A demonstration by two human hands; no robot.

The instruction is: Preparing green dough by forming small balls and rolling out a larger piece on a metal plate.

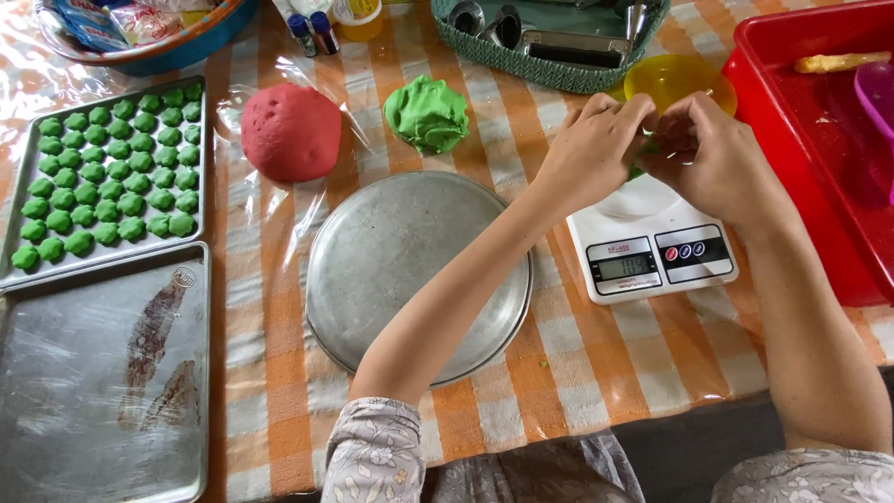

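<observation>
Green dough bit [639, 160] pinched between fingers of left hand [591, 149] and right hand [712, 158], above white scale [652, 244].

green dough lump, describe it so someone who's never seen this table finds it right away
Start at the round metal pan in the middle of the checked tablecloth. Just beyond its far rim lies the green dough lump, with the red dough ball to its left. It is the only large green mass; the other green pieces are small balls in rows on the tray at far left.

A white kitchen scale [652, 244] sat right of centre, its small grey rectangular screen [625, 267] facing the near edge; crinkled packets [112, 20] lay far left.
</observation>
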